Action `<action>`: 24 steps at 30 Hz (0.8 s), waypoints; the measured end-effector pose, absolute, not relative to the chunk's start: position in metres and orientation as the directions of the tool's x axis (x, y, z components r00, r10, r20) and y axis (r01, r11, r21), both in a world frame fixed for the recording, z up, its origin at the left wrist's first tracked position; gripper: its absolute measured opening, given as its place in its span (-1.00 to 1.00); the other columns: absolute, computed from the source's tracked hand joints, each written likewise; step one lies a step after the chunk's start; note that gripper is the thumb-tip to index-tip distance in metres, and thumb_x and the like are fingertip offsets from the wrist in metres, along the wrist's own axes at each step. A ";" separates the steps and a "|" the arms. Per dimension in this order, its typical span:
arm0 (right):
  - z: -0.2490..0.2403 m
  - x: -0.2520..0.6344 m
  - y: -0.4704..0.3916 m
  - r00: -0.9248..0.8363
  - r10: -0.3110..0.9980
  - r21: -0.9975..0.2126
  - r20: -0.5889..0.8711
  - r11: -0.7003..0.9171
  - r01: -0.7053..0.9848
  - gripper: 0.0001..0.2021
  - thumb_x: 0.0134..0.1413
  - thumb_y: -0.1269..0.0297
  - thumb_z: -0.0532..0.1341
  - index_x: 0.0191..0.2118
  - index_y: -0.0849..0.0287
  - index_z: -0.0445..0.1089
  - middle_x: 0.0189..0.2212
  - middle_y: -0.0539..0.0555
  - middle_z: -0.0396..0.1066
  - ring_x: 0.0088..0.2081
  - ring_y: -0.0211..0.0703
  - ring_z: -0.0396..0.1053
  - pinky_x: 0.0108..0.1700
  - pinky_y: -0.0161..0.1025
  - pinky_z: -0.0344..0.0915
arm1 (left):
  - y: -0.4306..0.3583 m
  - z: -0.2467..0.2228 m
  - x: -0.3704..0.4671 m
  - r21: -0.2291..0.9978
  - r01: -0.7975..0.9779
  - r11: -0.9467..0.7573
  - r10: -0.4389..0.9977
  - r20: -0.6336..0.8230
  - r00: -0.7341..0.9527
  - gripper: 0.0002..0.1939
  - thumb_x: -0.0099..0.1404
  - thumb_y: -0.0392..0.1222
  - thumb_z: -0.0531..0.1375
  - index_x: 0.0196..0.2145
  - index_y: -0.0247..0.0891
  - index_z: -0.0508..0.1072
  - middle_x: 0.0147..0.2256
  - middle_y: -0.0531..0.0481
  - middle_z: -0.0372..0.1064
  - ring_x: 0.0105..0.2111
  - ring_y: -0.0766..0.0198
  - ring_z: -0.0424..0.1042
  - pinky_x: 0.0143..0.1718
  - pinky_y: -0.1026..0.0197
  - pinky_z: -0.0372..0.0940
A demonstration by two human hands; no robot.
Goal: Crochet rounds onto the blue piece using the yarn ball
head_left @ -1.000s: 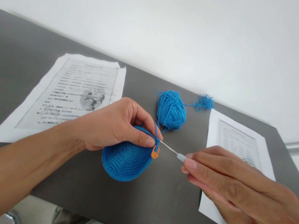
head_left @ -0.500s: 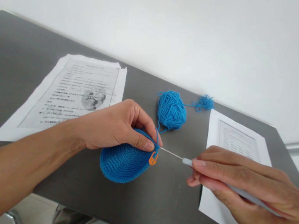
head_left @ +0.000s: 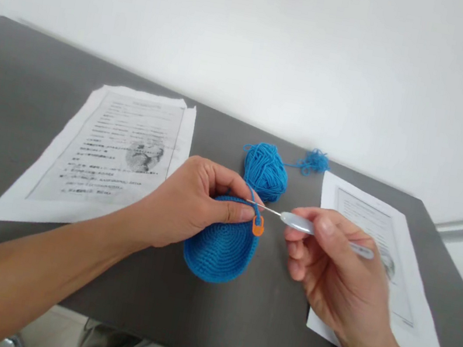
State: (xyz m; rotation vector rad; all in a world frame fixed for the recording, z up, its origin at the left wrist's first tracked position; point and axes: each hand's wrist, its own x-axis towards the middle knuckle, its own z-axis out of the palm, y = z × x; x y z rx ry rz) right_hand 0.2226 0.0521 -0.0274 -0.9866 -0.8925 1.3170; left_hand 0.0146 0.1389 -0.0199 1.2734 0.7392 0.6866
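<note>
My left hand [head_left: 204, 201] pinches the upper edge of a round blue crochet piece [head_left: 221, 252] between thumb and fingers. An orange stitch marker [head_left: 257, 226] hangs from the piece's right edge, just beyond my thumb tip. In my right hand [head_left: 337, 268] is a crochet hook [head_left: 298, 223] with a pale grey handle, held between thumb and fingers. Its thin metal shaft points left and reaches the yarn at the top edge of the piece, by my left fingertips. Whether the tip sits inside a stitch I cannot tell.
A ball of blue yarn [head_left: 265, 170] lies behind my left hand, with a small tangle of yarn [head_left: 314, 162] farther back. Printed sheets lie on the dark table [head_left: 269, 322]: one at left [head_left: 130, 139], another at right [head_left: 416, 287]. A white wall [head_left: 253, 41] rises behind.
My right hand has rolled over so its palm side shows, and it has moved left and up with the hook. My left hand and the crochet piece have shifted slightly right.
</note>
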 end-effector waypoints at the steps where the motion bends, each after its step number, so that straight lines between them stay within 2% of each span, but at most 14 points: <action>1: -0.029 0.218 0.052 0.064 0.998 -0.937 -0.003 0.020 -0.349 -0.84 0.15 0.16 0.56 -0.20 0.08 0.73 -0.41 0.01 0.69 -0.49 -0.27 0.62 -0.51 -0.47 0.59 | 0.137 -0.021 0.017 0.981 -0.059 0.183 0.809 -0.117 0.577 -0.89 0.17 -0.40 0.50 -0.39 -0.22 0.75 -0.36 0.08 0.72 -0.36 0.38 0.60 -0.30 0.43 0.42; 4: -0.034 0.210 0.050 0.054 0.996 -0.947 0.078 0.091 -0.309 -0.85 0.19 0.20 0.54 -0.13 0.03 0.72 -0.40 -0.01 0.70 -0.47 -0.24 0.66 -0.38 -0.41 0.65 | 0.131 -0.023 0.022 0.962 -0.102 0.254 0.815 -0.156 0.558 -0.85 0.08 -0.45 0.52 -0.43 -0.24 0.73 -0.39 0.10 0.70 -0.37 0.38 0.57 -0.29 0.42 0.41; 8: -0.038 0.208 0.048 0.071 0.989 -0.945 0.129 0.144 -0.295 -0.86 0.22 0.22 0.52 -0.10 0.03 0.72 -0.40 -0.01 0.70 -0.48 -0.25 0.66 -0.38 -0.43 0.64 | 0.126 -0.026 0.024 0.920 -0.160 0.357 0.788 -0.204 0.581 -0.83 0.05 -0.46 0.54 -0.44 -0.24 0.72 -0.44 0.13 0.67 -0.42 0.42 0.51 -0.36 0.44 0.37; 16: -0.038 0.208 0.050 0.146 0.966 -0.925 0.214 0.248 -0.287 -0.88 0.23 0.27 0.51 -0.11 0.06 0.72 -0.35 0.02 0.72 -0.46 -0.25 0.66 -0.36 -0.42 0.66 | 0.124 -0.025 0.024 0.888 -0.202 0.412 0.754 -0.209 0.622 -0.90 0.19 -0.35 0.52 -0.40 -0.19 0.74 -0.38 0.12 0.70 -0.40 0.44 0.54 -0.33 0.42 0.39; 24: -0.038 0.211 0.052 0.125 0.979 -0.946 0.162 0.190 -0.262 -0.86 0.23 0.21 0.52 -0.12 0.05 0.72 -0.38 0.02 0.71 -0.46 -0.20 0.67 -0.35 -0.35 0.69 | 0.123 -0.027 0.023 0.901 -0.164 0.402 0.791 -0.252 0.558 -0.90 0.14 -0.31 0.55 -0.37 -0.22 0.74 -0.36 0.05 0.73 -0.35 0.35 0.58 -0.26 0.33 0.41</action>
